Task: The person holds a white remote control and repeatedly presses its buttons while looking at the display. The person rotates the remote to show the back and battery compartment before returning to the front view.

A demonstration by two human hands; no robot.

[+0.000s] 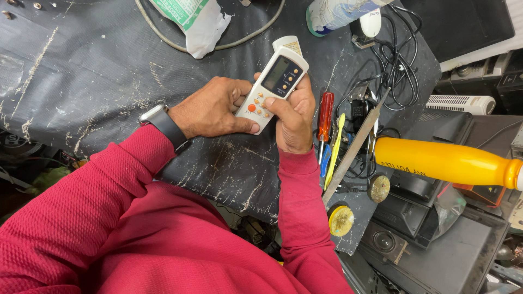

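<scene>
A white remote control (274, 87) with a dark screen and orange buttons is held over the black, scratched worktop (98, 81). My right hand (296, 117) grips its right side, thumb across the lower buttons. My left hand (213, 108) cradles the lower left end, thumb pressed against the bottom edge. A dark watch (163, 124) sits on my left wrist. Both sleeves are red.
To the right lie a red-handled screwdriver (326, 115), a yellow tool (334, 149), a metal file (354, 147) and tangled black cables (400, 60). A yellow bottle (444, 162) lies at right. A white plastic bag (199, 22) and a grey cable sit at the top.
</scene>
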